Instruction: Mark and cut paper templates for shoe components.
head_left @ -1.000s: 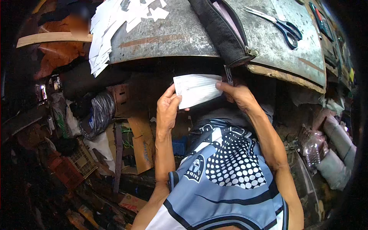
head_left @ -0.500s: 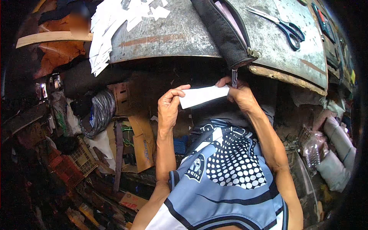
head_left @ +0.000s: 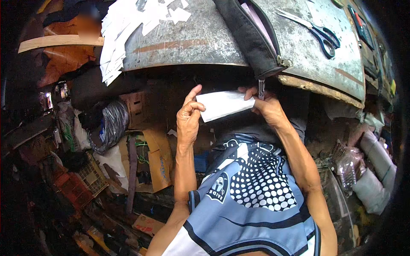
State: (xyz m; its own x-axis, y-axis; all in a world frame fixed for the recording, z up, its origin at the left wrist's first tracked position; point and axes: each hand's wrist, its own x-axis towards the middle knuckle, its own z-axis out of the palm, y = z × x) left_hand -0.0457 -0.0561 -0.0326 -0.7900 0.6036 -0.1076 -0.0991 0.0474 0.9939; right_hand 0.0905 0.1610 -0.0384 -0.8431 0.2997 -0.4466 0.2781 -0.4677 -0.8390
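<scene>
A white rectangular piece, apparently paper (head_left: pixel 223 106), is stretched between my hands just below the table edge. My left hand (head_left: pixel 188 114) pinches its left end between thumb and bent fingers, the index finger raised above it. My right hand (head_left: pixel 269 107) grips the other end, some fingertips hidden behind the sheet. Beside the right fingers stands a narrow black-and-white piece (head_left: pixel 261 88); I cannot tell whether it is held or hangs from above. Over that hand, a black zippered pouch (head_left: pixel 252 42) lies partly unzipped across the table, its end at the near edge.
The worn metal-topped table (head_left: pixel 183 47) spans the far side. White paper pieces (head_left: pixel 124 36) pile at its left, some overhanging. Dark-handled scissors (head_left: pixel 320 36) lie at the right. Below are a cardboard box (head_left: pixel 158 164) on the left and plastic-wrapped bundles (head_left: pixel 376 187) on the right.
My left index finger has lifted and straightened upward. The white sheet has tilted, showing more of its face, with its left end slightly further left. Both hands keep their grip.
</scene>
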